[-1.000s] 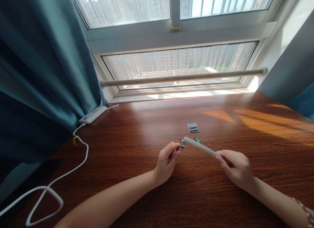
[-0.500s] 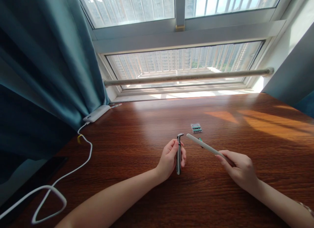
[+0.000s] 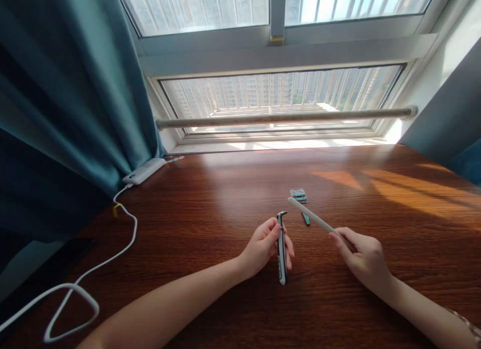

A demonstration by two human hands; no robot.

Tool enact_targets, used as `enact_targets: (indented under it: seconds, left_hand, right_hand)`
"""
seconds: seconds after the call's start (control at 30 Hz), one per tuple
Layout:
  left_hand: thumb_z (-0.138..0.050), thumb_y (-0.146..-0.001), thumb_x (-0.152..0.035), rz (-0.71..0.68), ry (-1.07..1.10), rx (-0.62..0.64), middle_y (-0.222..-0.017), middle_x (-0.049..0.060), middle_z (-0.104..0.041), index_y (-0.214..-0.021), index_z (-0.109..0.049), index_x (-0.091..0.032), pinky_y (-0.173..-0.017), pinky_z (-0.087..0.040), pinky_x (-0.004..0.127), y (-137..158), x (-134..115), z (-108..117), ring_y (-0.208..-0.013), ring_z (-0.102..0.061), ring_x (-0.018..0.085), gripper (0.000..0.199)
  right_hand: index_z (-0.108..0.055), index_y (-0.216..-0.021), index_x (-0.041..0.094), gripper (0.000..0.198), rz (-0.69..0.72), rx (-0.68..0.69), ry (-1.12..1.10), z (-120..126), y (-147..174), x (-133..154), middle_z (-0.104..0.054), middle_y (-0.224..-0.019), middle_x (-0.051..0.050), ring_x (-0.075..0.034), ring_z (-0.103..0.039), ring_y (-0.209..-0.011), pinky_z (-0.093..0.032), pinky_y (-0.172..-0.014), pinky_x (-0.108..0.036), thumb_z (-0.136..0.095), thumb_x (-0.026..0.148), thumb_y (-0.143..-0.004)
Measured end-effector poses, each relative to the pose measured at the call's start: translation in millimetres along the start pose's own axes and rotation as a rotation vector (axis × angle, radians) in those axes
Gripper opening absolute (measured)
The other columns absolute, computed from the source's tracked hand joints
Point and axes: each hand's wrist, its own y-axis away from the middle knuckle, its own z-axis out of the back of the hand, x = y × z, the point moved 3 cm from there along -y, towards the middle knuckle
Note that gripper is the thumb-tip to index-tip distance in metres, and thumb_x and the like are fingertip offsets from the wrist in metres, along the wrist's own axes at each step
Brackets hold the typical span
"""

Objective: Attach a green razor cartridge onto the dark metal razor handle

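My left hand (image 3: pixel 260 245) pinches a black-and-white razor (image 3: pixel 281 256) near its upper end, the bent head pointing up and to the right. The other fingers show behind the handle. In my right hand (image 3: pixel 364 256) is a smooth pale grey stick (image 3: pixel 313 218), gripped at its near end and slanting toward the upper left. The stick's free tip is right of the razor's head, apart from it in the picture. Beyond that tip lies a small clear case (image 3: pixel 299 193) with teal-and-black pieces inside. A single teal-and-black piece (image 3: pixel 306 220) rests on the table, partly hidden by the stick.
The brown wood-grain table (image 3: pixel 210 209) reaches back to the window sill. At the back left sits a white power bank (image 3: pixel 145 171) with a white cable (image 3: pixel 133 234) running forward. A blue curtain (image 3: pixel 93 78) hangs on the left. A dark flat object (image 3: pixel 71 259) lies at the left edge.
My left hand has moved slightly right and the razor has come lower, its bottom end now tilted to the right. The stick's tip has risen a little and covers the loose piece less.
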Motion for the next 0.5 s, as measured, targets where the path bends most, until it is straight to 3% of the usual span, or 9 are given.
enact_targets:
  seconds: [0.17,0.3,0.5]
  left_hand:
    - [-0.032,-0.088,-0.036,0.002,0.014,0.006,-0.062,0.004,-0.065,-0.081,-0.036,-0.018,-0.038,-0.043,0.021,-0.9,-0.4,0.4,-0.042,-0.060,0.015,0.020]
    - [-0.035,-0.087,-0.037,0.018,0.070,-0.005,-0.063,0.004,-0.065,-0.083,-0.039,-0.017,-0.041,-0.043,0.021,-0.9,-3.1,-0.3,-0.044,-0.061,0.015,0.021]
    - [-0.038,-0.086,-0.032,0.102,0.150,-0.056,-0.065,0.008,-0.066,-0.084,-0.047,-0.013,-0.045,-0.039,0.021,-1.1,-3.9,3.0,-0.044,-0.059,0.014,0.022]
  right_hand:
    - [-0.060,-0.076,0.017,0.019,0.080,0.100,-0.009,-2.1,1.3,3.0,-0.055,-0.054,0.001,-0.009,-0.050,-0.048,-0.036,-0.052,-0.021,-0.048,0.030,-0.082]
    - [-0.060,-0.074,0.017,0.022,0.012,0.047,0.014,-1.0,0.8,0.8,-0.052,-0.049,0.003,-0.009,-0.047,-0.043,-0.035,-0.048,-0.021,-0.047,0.031,-0.083]
    - [-0.062,-0.078,0.017,0.019,0.071,0.092,0.026,-4.5,1.4,-1.2,-0.059,-0.059,0.000,-0.010,-0.052,-0.049,-0.037,-0.054,-0.022,-0.050,0.031,-0.082]
